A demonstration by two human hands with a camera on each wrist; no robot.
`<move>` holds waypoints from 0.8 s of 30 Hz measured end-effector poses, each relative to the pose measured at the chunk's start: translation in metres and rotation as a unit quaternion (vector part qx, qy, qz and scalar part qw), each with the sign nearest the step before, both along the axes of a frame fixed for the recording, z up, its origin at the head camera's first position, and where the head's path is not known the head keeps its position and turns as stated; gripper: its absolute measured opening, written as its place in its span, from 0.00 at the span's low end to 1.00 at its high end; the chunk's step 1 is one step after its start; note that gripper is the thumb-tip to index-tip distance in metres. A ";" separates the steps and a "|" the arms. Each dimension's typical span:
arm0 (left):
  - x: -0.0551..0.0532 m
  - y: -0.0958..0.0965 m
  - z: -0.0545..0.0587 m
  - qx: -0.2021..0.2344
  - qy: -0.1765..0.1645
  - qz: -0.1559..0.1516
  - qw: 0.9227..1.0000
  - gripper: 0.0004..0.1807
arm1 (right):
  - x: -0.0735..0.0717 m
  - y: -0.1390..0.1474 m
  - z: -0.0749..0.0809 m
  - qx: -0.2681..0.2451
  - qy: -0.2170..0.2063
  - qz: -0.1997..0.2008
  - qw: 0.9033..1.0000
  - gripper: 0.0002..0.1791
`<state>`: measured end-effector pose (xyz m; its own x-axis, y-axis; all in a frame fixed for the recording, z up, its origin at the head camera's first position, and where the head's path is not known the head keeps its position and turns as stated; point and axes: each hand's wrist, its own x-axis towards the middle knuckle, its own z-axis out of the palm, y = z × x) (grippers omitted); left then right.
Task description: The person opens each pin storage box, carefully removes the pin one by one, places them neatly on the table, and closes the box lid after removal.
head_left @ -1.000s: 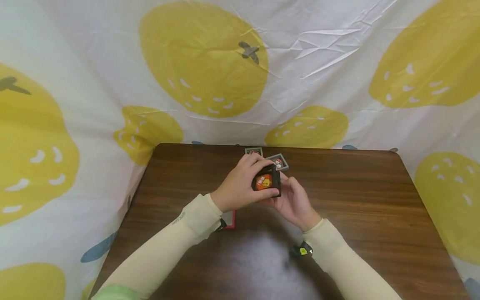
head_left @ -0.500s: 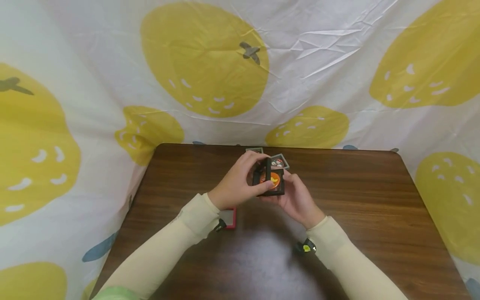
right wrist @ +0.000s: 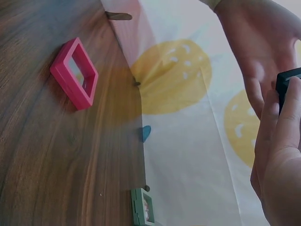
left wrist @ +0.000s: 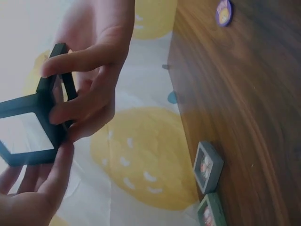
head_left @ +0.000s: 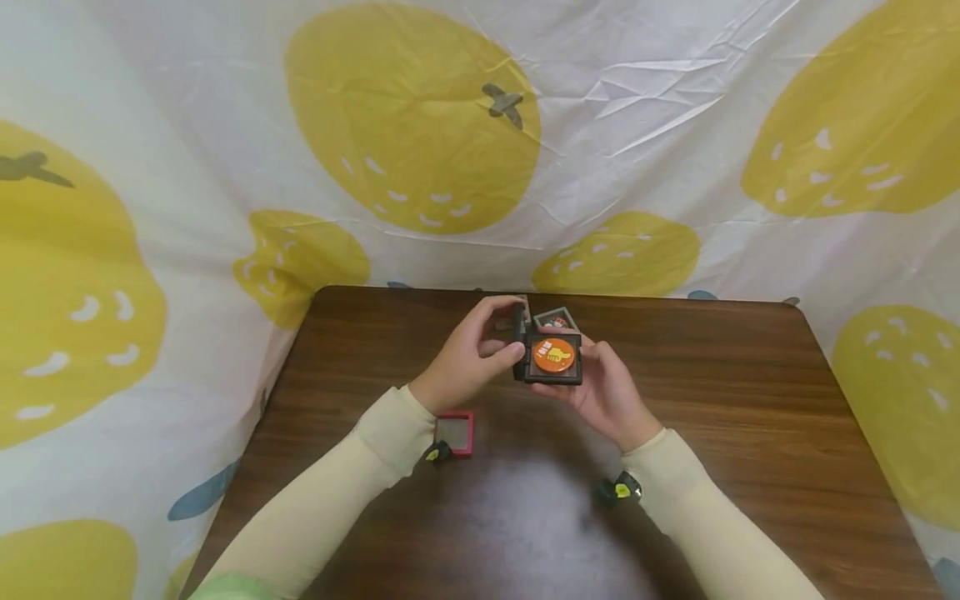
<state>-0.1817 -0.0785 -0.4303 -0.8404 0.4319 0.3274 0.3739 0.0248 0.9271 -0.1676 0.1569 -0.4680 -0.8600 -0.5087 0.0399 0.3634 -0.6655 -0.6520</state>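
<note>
Held up over the table is a black hinged display case [head_left: 557, 381], swung open like a book. An orange round badge [head_left: 553, 356] with a yellow thumbs-up lies in its right half. My right hand [head_left: 613, 398] grips that half, thumb at its edge and fingers beneath. On the other side, my left hand [head_left: 457, 357] pinches the upright left half [head_left: 518, 321] between thumb and fingers. In the left wrist view, the case's clear window [left wrist: 26, 134] shows in its black frame. The right wrist view catches only a black corner [right wrist: 283, 80] of the case.
A pink-red square frame [head_left: 470, 435] lies on the wooden table [head_left: 735, 400] by my left wrist. Behind the hands stand a grey display frame [left wrist: 214, 165] and a green one [left wrist: 215, 207]. A purple round badge [left wrist: 225, 12] lies farther along. A lemon-print curtain [head_left: 450, 258] borders the table.
The case's two halves have swung apart, the left hand drawing its half leftward and the right hand moving slightly right. The orange badge has come into full view.
</note>
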 end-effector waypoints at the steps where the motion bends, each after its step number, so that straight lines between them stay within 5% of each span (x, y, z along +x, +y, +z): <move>1: 0.000 -0.001 -0.001 0.006 -0.003 0.002 1.000 0.32 | 0.000 0.000 0.000 0.000 -0.001 0.002 1.000 0.30; 9: -0.001 -0.002 -0.002 0.047 -0.010 -0.002 0.999 0.32 | -0.004 0.002 0.004 0.006 0.011 0.010 1.000 0.29; 18: -0.005 0.002 0.004 0.025 -0.025 -0.008 0.999 0.44 | -0.012 0.007 0.016 0.032 0.024 0.004 0.999 0.29; 22: -0.007 0.004 0.010 0.019 -0.022 0.000 1.000 0.45 | -0.017 0.013 0.025 0.100 0.054 0.001 0.993 0.26; 24: -0.009 0.003 0.013 0.015 -0.019 0.007 1.000 0.44 | -0.021 0.017 0.031 0.170 0.095 -0.021 0.981 0.26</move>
<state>-0.1910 -0.0750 -0.4175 -0.8583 0.4108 0.3076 0.3380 0.0015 0.9411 -0.1882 0.1734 -0.4367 -0.8736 -0.4853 0.0361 0.1908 -0.4098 -0.8920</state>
